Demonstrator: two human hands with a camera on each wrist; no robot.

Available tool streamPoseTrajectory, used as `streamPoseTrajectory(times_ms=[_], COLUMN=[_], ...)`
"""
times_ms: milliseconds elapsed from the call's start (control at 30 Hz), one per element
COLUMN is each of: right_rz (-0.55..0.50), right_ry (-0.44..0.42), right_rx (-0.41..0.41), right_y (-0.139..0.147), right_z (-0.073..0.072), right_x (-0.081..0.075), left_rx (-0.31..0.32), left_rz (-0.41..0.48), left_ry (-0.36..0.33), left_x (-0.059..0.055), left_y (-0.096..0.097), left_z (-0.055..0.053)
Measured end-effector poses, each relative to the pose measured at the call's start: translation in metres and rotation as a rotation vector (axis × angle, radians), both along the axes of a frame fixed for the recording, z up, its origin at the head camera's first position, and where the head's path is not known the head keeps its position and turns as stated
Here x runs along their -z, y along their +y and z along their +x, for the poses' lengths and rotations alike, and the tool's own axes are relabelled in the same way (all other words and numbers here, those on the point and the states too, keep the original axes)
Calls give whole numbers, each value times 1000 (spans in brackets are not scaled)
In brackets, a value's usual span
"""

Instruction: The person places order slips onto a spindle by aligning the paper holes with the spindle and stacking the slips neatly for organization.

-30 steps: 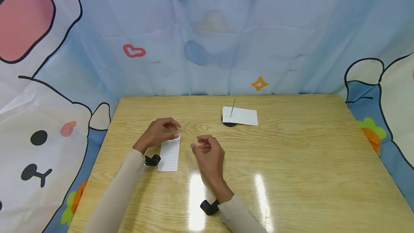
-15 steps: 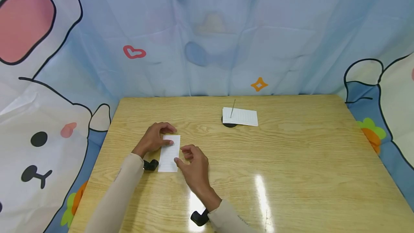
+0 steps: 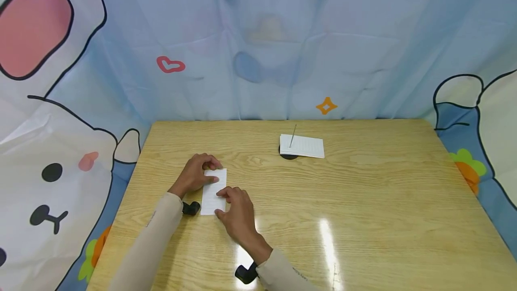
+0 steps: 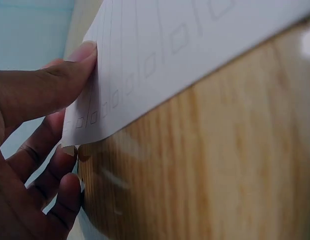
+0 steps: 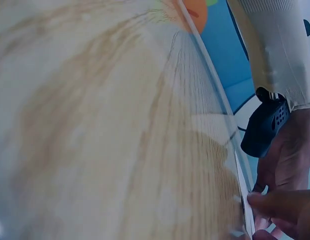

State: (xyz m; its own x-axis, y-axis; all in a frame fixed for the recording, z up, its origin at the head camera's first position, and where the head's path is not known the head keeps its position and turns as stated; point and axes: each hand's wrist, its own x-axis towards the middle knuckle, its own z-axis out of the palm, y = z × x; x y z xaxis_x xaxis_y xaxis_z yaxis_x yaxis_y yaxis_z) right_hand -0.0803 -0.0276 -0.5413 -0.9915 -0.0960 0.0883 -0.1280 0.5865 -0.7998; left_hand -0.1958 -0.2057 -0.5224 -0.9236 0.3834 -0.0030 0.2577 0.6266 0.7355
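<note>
A white lined paper slip (image 3: pixel 210 199) with a row of small boxes along one side, as the left wrist view shows, lies lengthwise on the left part of the table. My left hand (image 3: pixel 197 174) holds its far end, the thumb (image 4: pixel 77 67) on top and the other fingers bent around the far edge. My right hand (image 3: pixel 239 214) touches the slip's right side near its close end, thumb and forefinger bent and spaced apart. In the right wrist view the right thumb (image 5: pixel 275 202) meets the paper's edge; whether it pinches the paper is hidden.
Toward the back of the wooden table (image 3: pixel 363 201) a thin upright metal spike (image 3: pixel 293 134) on a black round base (image 3: pixel 289 156) passes through a stack of similar slips (image 3: pixel 308 146). A printed cloth curtain (image 3: pixel 258 84) hangs behind the table.
My right hand has moved left from the bare table onto the slip's near right side. The left hand has come down onto the slip's far end, its thumb now on the paper.
</note>
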Motion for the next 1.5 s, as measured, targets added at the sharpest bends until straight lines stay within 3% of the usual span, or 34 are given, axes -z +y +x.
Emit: streamPoseTrajectory(times_ms=[333, 600, 900, 1267, 1500], right_rz=[24, 5, -2, -32, -36], right_ry=[15, 22, 18, -6, -8], right_rx=[-24, -22, -22, 0, -12], right_y=[1, 2, 3, 5, 8], right_z=[-1, 0, 1, -1, -3], right_x=[-2, -1, -1, 3, 4], left_rx=[-19, -4, 15, -13, -24], left_rz=[8, -26, -35, 132, 245], left_ry=[-45, -1, -48, -168, -190], left_x=[-3, -16, -17, -18, -17], left_y=[5, 7, 5, -11, -12], left_z=[4, 8, 8, 11, 12])
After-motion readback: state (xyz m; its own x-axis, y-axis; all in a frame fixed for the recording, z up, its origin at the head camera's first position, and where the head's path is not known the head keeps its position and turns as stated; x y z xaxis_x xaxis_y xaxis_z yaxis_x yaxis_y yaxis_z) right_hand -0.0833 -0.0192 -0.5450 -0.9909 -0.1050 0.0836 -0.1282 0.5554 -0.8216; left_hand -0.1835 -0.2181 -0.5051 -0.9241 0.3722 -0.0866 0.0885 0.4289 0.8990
